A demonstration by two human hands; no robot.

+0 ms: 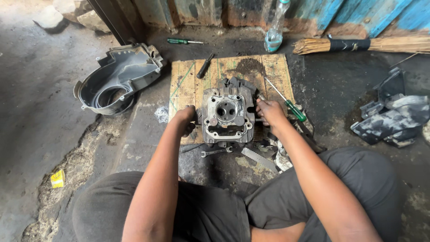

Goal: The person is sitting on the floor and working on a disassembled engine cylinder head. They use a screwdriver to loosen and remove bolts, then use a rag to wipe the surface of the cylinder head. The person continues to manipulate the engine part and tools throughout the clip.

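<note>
Grimy metal cylinder head (227, 115) sits gripped between both hands: left hand (186, 120) clamped at nine o'clock, right hand (268, 112) at three. Best keep it flat on the wooden board (188, 78), pressing evenly.

Wooden board (190, 80) on the concrete floor (36, 112) — bearing cylinder head (227, 117), two screwdrivers.

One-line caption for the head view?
Both hands, left hand and right hand, grip an engine cylinder head on a wooden board.
</note>
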